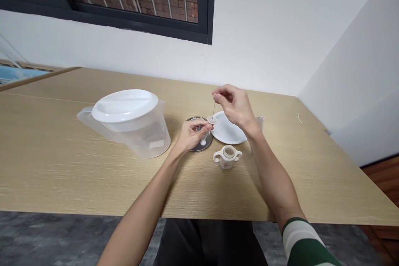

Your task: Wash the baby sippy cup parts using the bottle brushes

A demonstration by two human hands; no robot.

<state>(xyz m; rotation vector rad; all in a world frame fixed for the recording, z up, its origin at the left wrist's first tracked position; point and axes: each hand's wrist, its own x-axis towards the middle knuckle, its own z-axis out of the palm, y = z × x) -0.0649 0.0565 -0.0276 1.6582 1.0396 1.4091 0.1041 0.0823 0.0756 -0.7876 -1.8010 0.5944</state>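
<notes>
My left hand (192, 135) pinches a small translucent round piece (212, 120), perhaps a lid part, by its edge. Above it, my right hand (235, 106) has a thin dark rod (213, 110) between thumb and fingers, pointing down. The rod's lower end meets the round piece; whether it goes through cannot be seen. Under my left hand lies a shiny metal dish (204, 145) with small pale parts in it, partly covered. A white plate (229, 131) sits below my right hand. Nearer to me stands a small cream two-handled cup (227, 158), its top uncovered.
A large clear plastic pitcher (146, 135) with a white lid (126, 106) stands to the left. Behind my right wrist is a small greyish bristly item (259, 121), partly hidden. A thin pale strip (299, 118) lies at the right of the wooden table (93, 183).
</notes>
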